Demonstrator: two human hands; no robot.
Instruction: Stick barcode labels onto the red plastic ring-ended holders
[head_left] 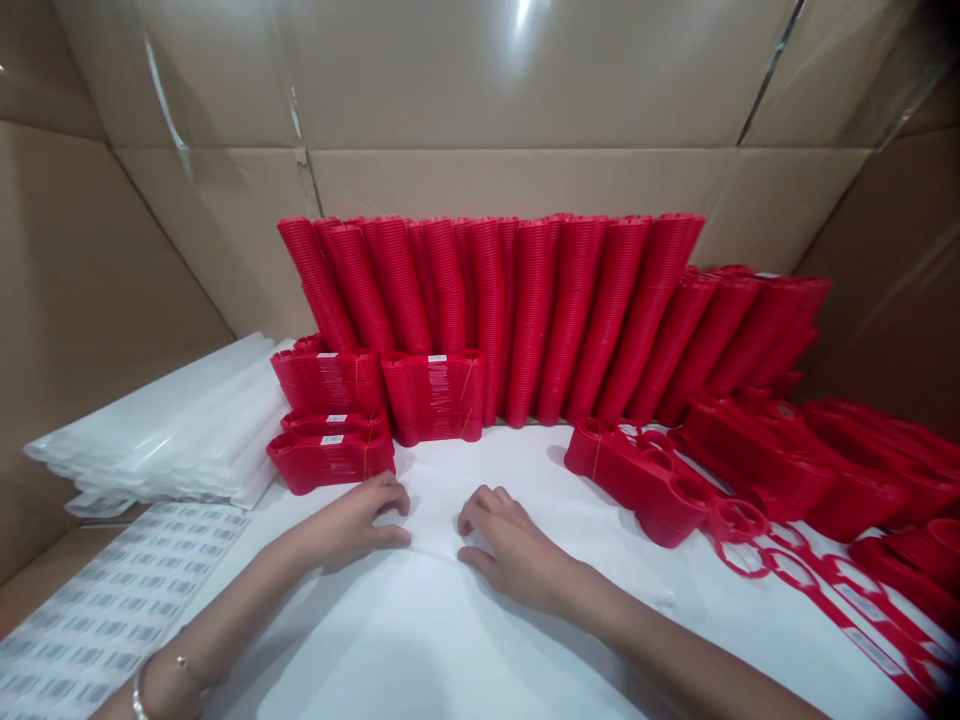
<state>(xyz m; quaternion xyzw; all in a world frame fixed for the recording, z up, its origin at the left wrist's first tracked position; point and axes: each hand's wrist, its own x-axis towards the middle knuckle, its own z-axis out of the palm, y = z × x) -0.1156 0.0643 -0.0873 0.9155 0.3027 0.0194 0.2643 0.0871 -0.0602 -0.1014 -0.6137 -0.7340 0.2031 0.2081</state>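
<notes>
A thin white translucent plastic bag [435,510] lies flat on the white tabletop, its outline faint against the surface. My left hand [367,520] is at the bag's left end, fingers curved and thumb apart from them. Over the middle of the bag is my right hand [506,535], also with bent fingers and a gap to the thumb. Both hands look open, fingertips at or near the plastic; exact contact is hard to make out. Just behind my left hand sits a banded bundle of red plastic pieces [330,460] with a barcode label.
Tall stacks of red ringed pieces [487,290] line the cardboard wall [525,110]. Another labelled bundle [435,395] stands before them. More bundles [637,480] and loose red pieces [795,570] spread rightward. At left lie a pile of plastic bags [172,420] and barcode sticker sheets [127,600].
</notes>
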